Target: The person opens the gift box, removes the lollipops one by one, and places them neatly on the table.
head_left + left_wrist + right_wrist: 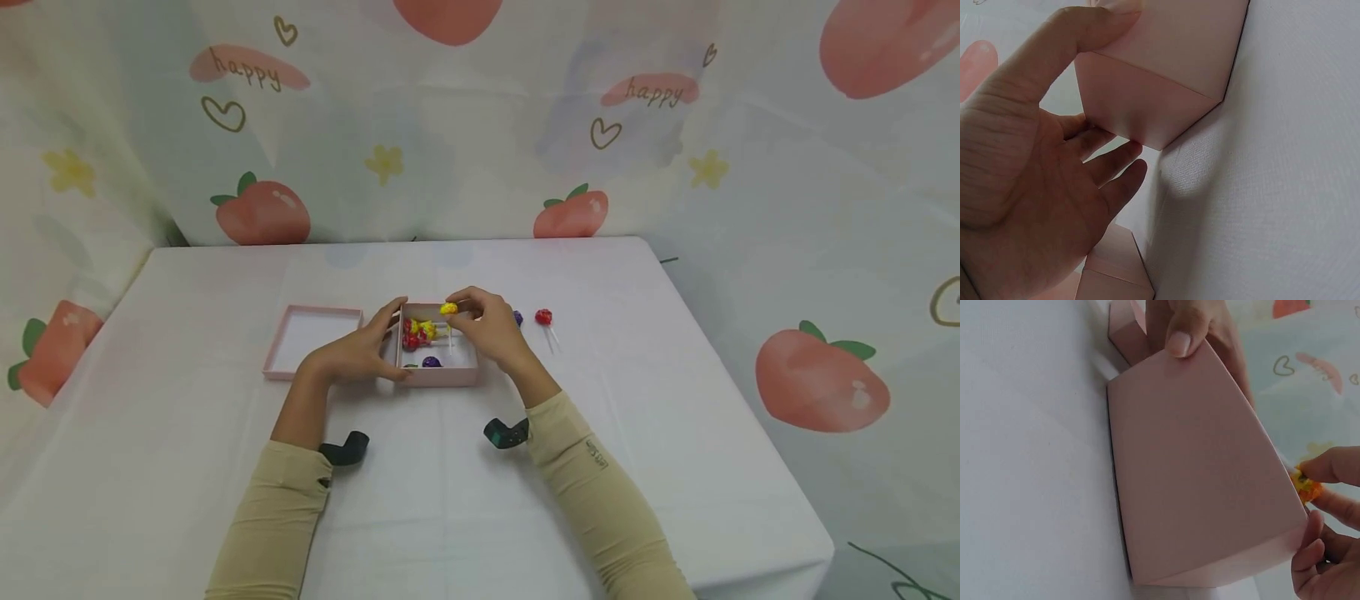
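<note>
An open pink box (pixel 441 378) stands mid-table with several lollipops inside. Red and yellow wrapped candy heads (pixel 418 332) cluster at its left, and a purple one (pixel 431 362) lies near the front wall. My left hand (pixel 351 354) holds the box by its left end, thumb (pixel 1100 30) on the front wall and fingers spread toward the far side. Over the box's right part, my right hand (pixel 493 329) pinches a yellow lollipop (pixel 448 308) by its head, the stick pointing down. In the right wrist view, that candy (pixel 1305 485) shows past the box rim, between thumb and fingers.
Left of the box lies a shallow pink-edged lid (pixel 318 337). Right of the box are a red lollipop (pixel 543 317) and a purple one (pixel 518 317), the latter partly hidden by my right hand. A white cloth covers the table (pixel 420 517); printed curtains (pixel 450 125) hang behind.
</note>
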`<state>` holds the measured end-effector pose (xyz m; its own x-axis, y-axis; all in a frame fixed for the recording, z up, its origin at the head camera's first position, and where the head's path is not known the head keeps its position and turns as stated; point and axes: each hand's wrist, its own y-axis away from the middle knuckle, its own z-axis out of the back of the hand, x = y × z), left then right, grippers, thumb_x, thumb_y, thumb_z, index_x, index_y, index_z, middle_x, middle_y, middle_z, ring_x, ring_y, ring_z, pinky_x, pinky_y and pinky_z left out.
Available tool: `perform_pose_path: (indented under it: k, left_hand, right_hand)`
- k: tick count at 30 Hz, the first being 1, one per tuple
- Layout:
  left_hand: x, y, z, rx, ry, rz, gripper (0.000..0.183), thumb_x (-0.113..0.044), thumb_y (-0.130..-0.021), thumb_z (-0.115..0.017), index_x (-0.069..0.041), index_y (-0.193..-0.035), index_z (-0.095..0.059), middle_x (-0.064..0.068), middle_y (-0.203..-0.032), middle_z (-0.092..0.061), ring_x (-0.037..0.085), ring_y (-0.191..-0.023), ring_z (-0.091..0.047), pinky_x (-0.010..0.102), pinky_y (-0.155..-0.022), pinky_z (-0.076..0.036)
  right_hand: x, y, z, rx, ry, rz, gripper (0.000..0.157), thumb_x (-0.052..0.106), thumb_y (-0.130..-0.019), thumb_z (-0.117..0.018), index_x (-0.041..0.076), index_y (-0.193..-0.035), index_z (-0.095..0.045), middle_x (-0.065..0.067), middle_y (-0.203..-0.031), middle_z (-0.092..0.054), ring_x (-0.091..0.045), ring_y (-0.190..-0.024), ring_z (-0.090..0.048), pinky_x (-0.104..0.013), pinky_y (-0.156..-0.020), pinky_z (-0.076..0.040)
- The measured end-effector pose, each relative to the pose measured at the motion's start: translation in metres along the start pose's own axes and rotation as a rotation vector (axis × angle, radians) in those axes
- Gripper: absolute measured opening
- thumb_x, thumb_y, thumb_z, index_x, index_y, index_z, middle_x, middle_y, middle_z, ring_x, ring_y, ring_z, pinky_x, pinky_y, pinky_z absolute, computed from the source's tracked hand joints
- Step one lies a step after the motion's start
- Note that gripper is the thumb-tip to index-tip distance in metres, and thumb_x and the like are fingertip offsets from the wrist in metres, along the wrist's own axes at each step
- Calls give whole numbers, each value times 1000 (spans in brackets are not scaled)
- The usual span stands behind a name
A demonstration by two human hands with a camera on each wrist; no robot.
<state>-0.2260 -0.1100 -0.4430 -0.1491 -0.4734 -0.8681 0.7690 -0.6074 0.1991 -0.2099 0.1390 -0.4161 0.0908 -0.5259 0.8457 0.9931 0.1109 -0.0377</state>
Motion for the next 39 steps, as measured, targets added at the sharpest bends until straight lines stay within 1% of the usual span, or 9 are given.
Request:
perform_pose_path:
  k: [2,6,12,21,27,29,33,35,39]
  left_hand:
    - [0,-1,0,0,0,1,125,-26,-81,-91,-22,-167,0,15,-171,-10,33,-156,-11,56,-122,-14]
    - [0,-1,1,4,12,2,125,-24,-81,-90,-22,-167,0,14,-171,-8,33,-156,-10,56,-122,-14]
    - [0,0,0,2,30,-8,125,-23,-81,-91,-22,-167,0,12,-172,-9,30,-156,-11,53,-122,-14]
    - [1,0,0,0,23,-24,124,-22,-81,-90,-21,-167,0,12,-172,-9,29,-156,-12,52,-122,-15]
    - [1,-1,1,-6,8,-1,126,-25,-81,-91,-23,-167,1,12,-171,-10,30,-157,-11,55,-122,-13]
    - [1,-1,1,-9,7,5,126,-25,-80,-91,-23,-167,0,11,-171,-11,29,-157,-11,55,-122,-12]
    - [0,-1,1,-8,13,4,126,-24,-80,-91,-23,-167,1,12,-172,-10,29,-157,-11,55,-122,-11]
    - [0,0,1,-6,14,0,126,-24,-81,-91,-23,-167,1,12,-172,-10,29,-157,-10,56,-122,-10]
    - [2,0,0,-6,18,-7,125,-25,-81,-91,-23,-167,0,13,-171,-10,30,-157,-11,56,-122,-11]
  right_hand:
    - [-1,-1,2,5,-18,-18,25,22,-99,-73,16,-123,-72,-3,-117,-71,-22,-96,-56,-32,-77,-47]
    - [-2,-1,6,10,-36,-14,27,22,-98,-72,14,-124,-72,-4,-116,-71,-24,-97,-56,-34,-77,-48]
    - [-5,0,13,-31,13,1,26,21,-98,-73,12,-123,-72,-5,-115,-71,-24,-97,-56,-34,-78,-48]
    - [-16,1,41,-53,13,-63,26,21,-98,-73,14,-122,-72,-7,-119,-70,-26,-102,-58,-35,-81,-50]
    - [-21,4,55,-73,21,-99,26,21,-99,-72,13,-124,-71,-8,-120,-70,-27,-101,-58,-36,-79,-52]
    - [-22,5,59,-79,28,-105,26,21,-99,-71,14,-124,-71,-8,-120,-70,-27,-102,-58,-37,-82,-52]
    - [-26,7,67,-93,39,-108,26,21,-99,-71,13,-124,-71,-9,-121,-70,-28,-109,-57,-42,-92,-50]
    - [-29,8,71,-95,42,-111,27,20,-99,-71,13,-125,-71,-9,-122,-70,-29,-112,-57,-45,-95,-49]
    - [-37,8,81,-105,34,-131,28,20,-100,-70,12,-127,-70,-9,-124,-68,-29,-115,-58,-43,-97,-50]
